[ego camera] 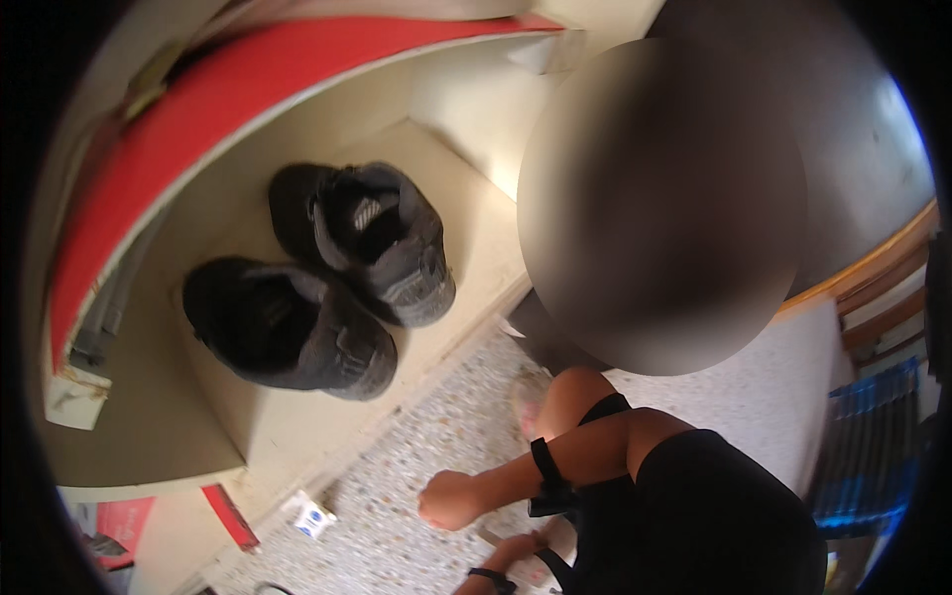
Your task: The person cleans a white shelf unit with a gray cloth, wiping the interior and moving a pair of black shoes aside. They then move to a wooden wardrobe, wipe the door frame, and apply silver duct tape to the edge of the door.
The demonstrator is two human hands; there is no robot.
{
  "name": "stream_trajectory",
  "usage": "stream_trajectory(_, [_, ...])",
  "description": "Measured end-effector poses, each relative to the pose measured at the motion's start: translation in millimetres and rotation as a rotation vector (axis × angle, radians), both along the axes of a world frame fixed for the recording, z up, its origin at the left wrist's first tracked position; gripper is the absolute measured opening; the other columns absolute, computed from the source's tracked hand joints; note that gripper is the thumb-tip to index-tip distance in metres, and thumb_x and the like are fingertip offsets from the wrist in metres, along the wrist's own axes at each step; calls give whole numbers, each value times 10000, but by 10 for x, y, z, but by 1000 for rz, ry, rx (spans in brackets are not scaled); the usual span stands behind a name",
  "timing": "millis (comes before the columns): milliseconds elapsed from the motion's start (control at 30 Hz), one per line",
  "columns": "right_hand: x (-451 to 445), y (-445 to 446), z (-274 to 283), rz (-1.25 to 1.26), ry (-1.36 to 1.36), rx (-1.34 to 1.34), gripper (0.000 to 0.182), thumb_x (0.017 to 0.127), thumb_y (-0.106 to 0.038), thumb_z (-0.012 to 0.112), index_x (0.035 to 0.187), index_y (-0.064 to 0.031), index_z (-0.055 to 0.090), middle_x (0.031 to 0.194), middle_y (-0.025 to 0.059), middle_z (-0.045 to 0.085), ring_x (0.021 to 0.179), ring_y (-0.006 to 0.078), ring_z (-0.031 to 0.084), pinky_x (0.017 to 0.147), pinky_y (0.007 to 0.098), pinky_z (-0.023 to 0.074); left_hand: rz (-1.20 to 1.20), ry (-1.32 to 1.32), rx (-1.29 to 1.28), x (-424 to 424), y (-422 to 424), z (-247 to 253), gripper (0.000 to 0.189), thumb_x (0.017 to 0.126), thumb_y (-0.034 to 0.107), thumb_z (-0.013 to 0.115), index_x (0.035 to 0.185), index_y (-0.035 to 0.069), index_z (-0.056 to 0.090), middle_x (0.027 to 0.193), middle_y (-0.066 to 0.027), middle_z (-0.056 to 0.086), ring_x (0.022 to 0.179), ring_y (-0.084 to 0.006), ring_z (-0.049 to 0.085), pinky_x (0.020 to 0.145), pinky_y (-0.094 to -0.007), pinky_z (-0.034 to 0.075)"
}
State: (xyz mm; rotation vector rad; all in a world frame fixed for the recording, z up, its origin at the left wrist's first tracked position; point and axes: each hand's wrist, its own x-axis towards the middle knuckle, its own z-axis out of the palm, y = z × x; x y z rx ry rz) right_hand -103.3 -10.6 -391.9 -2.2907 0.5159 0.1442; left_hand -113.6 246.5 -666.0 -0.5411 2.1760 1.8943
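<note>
My right hand is low over the speckled floor, below the shoes. Its fingers look curled, and the palm side is hidden; I cannot tell whether it holds anything. My left hand is lower, close beside a foot or sandal; its fingers are too small and partly hidden to read. Black straps cross both forearms. A pair of dusty dark shoes stands side by side on a cream shelf, toes and heels not clearly told apart. Neither hand touches the shoes.
A red-edged board curves above the shelf. On the floor by the shelf lies a small white packet with blue print. Dark blue-edged stacked items stand at the right. A blurred oval hides the upper right middle.
</note>
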Motion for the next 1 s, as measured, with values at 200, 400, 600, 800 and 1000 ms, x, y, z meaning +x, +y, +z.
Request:
stream_trajectory(200, [722, 246, -981, 99, -584, -306, 120, 682, -159, 612, 629, -59, 653, 722, 134, 655, 660, 297, 631, 550, 435, 476, 313, -316, -108, -24, -672, -302, 357, 858, 338, 580, 1134, 115, 620, 1098, -160, 640, 1028, -332, 611, 868, -469, 453])
stream_trajectory(400, [833, 320, -19, 530, 21, -426, 82, 592, -166, 662, 601, -85, 673, 683, 104, 670, 707, 269, 651, 569, 408, 497, 606, -380, -207, 243, -977, -204, 332, 852, 308, 583, 1110, 104, 628, 1080, -161, 642, 1015, -329, 613, 860, -466, 455])
stream_trajectory(600, [934, 336, 119, 579, -67, -438, 77, 558, -155, 675, 614, -103, 685, 704, 74, 672, 711, 262, 657, 603, 404, 481, 850, -409, -268, 399, -1087, 1, 308, 846, 278, 586, 1087, 93, 635, 1062, -162, 644, 1002, -326, 615, 853, -462, 457])
stream_trajectory(800, [1091, 513, -142, 469, -209, -591, 85, 551, -199, 645, 567, -116, 645, 674, 51, 625, 632, 224, 610, 588, 384, 412, 1067, -442, -323, 553, -1211, 161, 283, 840, 248, 589, 1063, 82, 643, 1044, -163, 646, 989, -322, 616, 846, -459, 459])
stream_trajectory(1000, [1057, 495, 45, 539, -448, -624, 86, 612, -186, 626, 591, -108, 654, 682, 68, 634, 666, 224, 619, 609, 367, 436, 1259, -462, -436, 595, -1197, 421, 260, 834, 218, 592, 1040, 71, 651, 1026, -165, 647, 977, -319, 618, 838, -456, 461])
